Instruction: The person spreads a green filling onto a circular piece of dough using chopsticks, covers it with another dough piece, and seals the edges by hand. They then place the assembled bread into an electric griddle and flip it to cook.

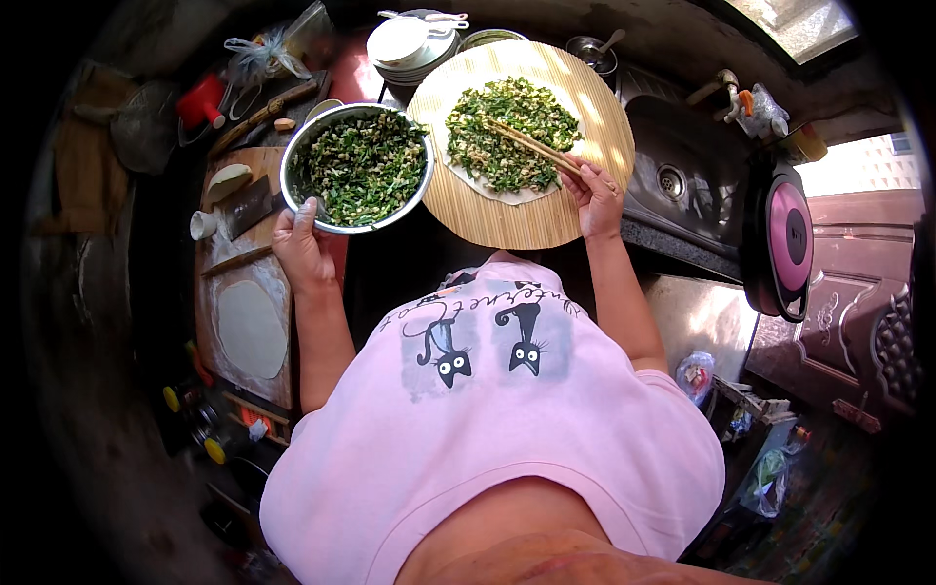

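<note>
My left hand [304,245] grips the near rim of a metal bowl [430,170], thumb over the edge. Chopped green filling [365,164] with pale bits fills much of it. In my right hand [596,194] is a pair of wooden chopsticks [537,146], their tips in a spread of the same filling [504,124]. That spread covers most of a thin round dough sheet [512,197], whose pale edge shows around it. Beneath the dough lies a round mat of thin wooden or bamboo strips [482,223], right beside the bowl.
On the left, a floured wooden board [278,387] bears a rolled dough round [252,329], a cleaver [248,208] and a dough piece [229,181]. Stacked plates [417,51] stand behind the mat. To the right are a sink [687,139] and a pink round appliance [790,234].
</note>
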{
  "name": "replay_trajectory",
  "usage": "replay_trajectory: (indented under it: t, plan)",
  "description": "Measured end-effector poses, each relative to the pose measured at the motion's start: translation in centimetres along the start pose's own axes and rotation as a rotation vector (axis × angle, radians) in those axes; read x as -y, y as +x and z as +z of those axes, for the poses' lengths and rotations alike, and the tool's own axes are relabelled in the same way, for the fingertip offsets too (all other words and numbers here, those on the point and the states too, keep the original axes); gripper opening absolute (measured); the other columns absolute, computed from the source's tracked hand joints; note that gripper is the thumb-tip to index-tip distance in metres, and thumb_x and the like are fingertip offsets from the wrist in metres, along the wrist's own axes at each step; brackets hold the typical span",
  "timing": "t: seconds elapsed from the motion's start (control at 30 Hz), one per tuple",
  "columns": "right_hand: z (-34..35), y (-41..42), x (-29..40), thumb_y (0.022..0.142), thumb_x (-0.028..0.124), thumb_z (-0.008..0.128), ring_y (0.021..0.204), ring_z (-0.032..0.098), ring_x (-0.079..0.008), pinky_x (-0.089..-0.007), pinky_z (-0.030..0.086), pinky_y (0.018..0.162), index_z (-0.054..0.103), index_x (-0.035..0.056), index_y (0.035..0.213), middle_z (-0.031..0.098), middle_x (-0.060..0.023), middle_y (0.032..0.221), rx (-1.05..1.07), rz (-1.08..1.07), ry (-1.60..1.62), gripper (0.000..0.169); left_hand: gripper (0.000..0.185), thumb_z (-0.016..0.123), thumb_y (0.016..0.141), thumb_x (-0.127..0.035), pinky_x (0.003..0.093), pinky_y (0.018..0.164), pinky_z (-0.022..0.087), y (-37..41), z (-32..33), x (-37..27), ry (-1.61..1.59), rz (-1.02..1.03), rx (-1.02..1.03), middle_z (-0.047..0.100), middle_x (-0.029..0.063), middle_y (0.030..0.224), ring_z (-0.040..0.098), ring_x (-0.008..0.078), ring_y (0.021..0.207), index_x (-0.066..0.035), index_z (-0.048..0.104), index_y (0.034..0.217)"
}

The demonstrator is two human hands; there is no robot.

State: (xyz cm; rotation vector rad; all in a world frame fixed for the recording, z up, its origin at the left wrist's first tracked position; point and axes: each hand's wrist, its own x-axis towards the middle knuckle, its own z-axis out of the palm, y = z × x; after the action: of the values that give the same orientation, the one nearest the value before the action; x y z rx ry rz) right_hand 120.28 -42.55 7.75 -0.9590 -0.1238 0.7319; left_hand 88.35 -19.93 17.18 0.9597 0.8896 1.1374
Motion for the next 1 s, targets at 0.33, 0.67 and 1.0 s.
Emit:
replay_trajectory:
  t: [0.33, 0.67, 1.0]
  plan:
    - [-0.8, 2.6, 1.1, 0.092, 0.006, 0.050, 0.093, 0.066, -0.0215, -0.0289, 0.055, 0.082, 0.059, -0.0072, 0.107, 0.065, -0.0159, 0.107, -0.014, 0.026, -0.028, 0.022, 0.010, 0.065, 0.083, 0.000, 0.0212, 0.054, 0.051, 0.2, 1.5, 0.2, -0.005, -0.004, 0.000, 0.066, 0.0044, 0.074, 0.061, 0.0099, 0.059, -0.006, 0.059, 0.077]
    - [-0.4, 4.7, 1.5, 0.091, 0.006, 0.052, 0.092, 0.066, -0.0209, -0.0292, 0.056, 0.081, 0.060, -0.0064, 0.107, 0.065, -0.0158, 0.106, -0.002, 0.026, -0.001, 0.021, 0.013, 0.064, 0.084, 0.000, 0.0204, 0.052, 0.049, -0.1, 3.3, 0.2, 0.020, -0.017, -0.062, 0.065, 0.0045, 0.072, 0.060, 0.0091, 0.057, -0.006, 0.057, 0.075]
    - [-5.4, 6.7, 5.1, 0.091, 0.005, 0.052, 0.092, 0.066, -0.0222, -0.0292, 0.056, 0.080, 0.059, -0.0090, 0.106, 0.065, -0.0183, 0.105, -0.059, -0.068, -0.007, 0.022, 0.014, 0.064, 0.084, 0.000, 0.0188, 0.048, 0.047, -0.5, 5.3, 0.6, -0.001, 0.026, -0.029, 0.065, 0.0046, 0.071, 0.059, 0.0080, 0.055, -0.007, 0.057, 0.075]
